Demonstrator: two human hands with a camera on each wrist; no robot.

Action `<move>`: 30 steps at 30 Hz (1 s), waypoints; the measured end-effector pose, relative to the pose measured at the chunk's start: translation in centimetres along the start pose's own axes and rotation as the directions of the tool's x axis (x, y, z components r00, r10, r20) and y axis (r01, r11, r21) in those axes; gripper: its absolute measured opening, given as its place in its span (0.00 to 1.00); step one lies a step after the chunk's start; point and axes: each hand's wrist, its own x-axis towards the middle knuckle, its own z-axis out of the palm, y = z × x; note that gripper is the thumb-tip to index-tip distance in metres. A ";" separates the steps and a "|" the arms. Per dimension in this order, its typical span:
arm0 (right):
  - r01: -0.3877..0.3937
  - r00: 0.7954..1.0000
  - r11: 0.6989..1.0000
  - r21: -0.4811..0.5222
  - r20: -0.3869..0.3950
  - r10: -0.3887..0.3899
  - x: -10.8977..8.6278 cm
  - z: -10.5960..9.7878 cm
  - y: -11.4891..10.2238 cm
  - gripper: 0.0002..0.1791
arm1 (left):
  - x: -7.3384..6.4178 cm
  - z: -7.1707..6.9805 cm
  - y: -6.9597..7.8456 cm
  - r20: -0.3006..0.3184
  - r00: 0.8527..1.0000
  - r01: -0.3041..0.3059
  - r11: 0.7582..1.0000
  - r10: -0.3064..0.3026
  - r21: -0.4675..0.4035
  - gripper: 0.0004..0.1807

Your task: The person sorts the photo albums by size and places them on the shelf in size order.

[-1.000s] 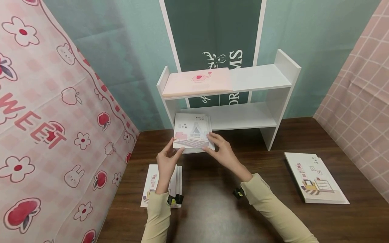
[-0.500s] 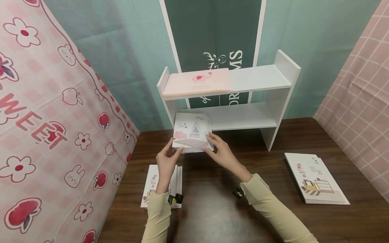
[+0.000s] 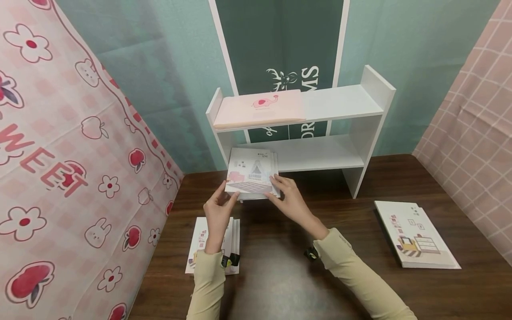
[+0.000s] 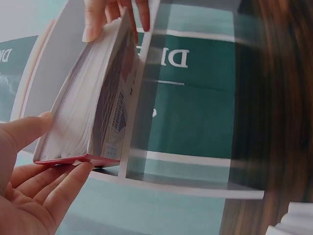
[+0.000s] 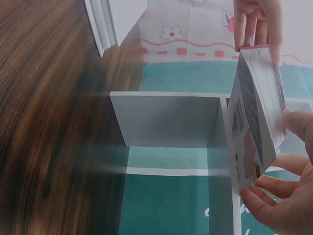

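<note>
Both hands hold a white picture book (image 3: 250, 166) at the left end of the lower shelf. The left hand (image 3: 218, 215) grips its near left corner, thumb on the near page edge and fingers at the red-edged side. The right hand (image 3: 295, 200) holds the near right corner between thumb and fingers. In the wrist views, a wedge-shaped gap opens between the page block (image 4: 80, 103) and a printed cover with a barcode (image 4: 117, 112) beneath. Whether that cover belongs to a second book I cannot tell.
A white two-tier shelf (image 3: 370, 133) stands at the back of the wooden table (image 3: 276, 275). A pink elephant book (image 3: 260, 109) lies on its upper board. Other books rest at the left (image 3: 198, 244) and a book (image 3: 416, 235) at the right.
The near edge of the book has shifted slightly up and left, with both hands moving along. The shelf and the other books have stayed in place.
</note>
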 end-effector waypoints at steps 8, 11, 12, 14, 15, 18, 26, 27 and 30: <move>-0.011 0.999 1.000 0.018 -0.047 0.012 0.2 0.2 0.0 0.29 | 0.2 0.3 -1.4 -0.019 0.999 -0.037 0.999 0.037 -0.001 0.27; -0.002 0.997 0.999 0.035 -0.071 0.005 0.3 0.2 0.2 0.26 | 0.4 0.5 -2.7 -0.034 0.998 -0.051 0.999 0.051 0.001 0.27; 0.002 0.997 0.999 0.040 -0.078 0.001 0.3 0.2 0.2 0.25 | 0.5 0.6 -3.2 -0.040 0.998 -0.052 0.999 0.052 -0.002 0.28; 0.009 0.996 0.999 0.047 -0.091 -0.005 0.4 0.3 0.1 0.23 | 0.5 0.7 -3.7 -0.053 0.996 -0.066 0.998 0.066 0.005 0.27; 0.009 0.996 0.999 0.051 -0.094 -0.004 0.4 0.3 0.1 0.22 | 0.6 0.7 -3.7 -0.058 0.996 -0.072 0.997 0.072 0.011 0.27; 0.008 0.995 0.998 0.060 -0.097 -0.002 0.5 0.2 0.1 0.21 | 0.6 0.8 -3.9 -0.071 0.994 -0.084 0.996 0.085 0.021 0.26; 0.038 0.995 0.997 0.065 -0.098 -0.032 0.5 0.3 0.1 0.20 | 0.6 1.1 -2.3 -0.125 0.979 -0.161 0.987 0.161 0.014 0.23; 0.042 0.995 0.997 0.062 -0.095 -0.036 0.5 0.3 0.1 0.20 | 0.7 1.1 -2.8 -0.128 0.977 -0.167 0.986 0.168 0.019 0.23; 0.049 0.996 0.997 0.057 -0.080 -0.045 0.5 0.3 0.2 0.20 | 1.0 1.2 -3.9 -0.125 0.977 -0.170 0.985 0.173 0.035 0.23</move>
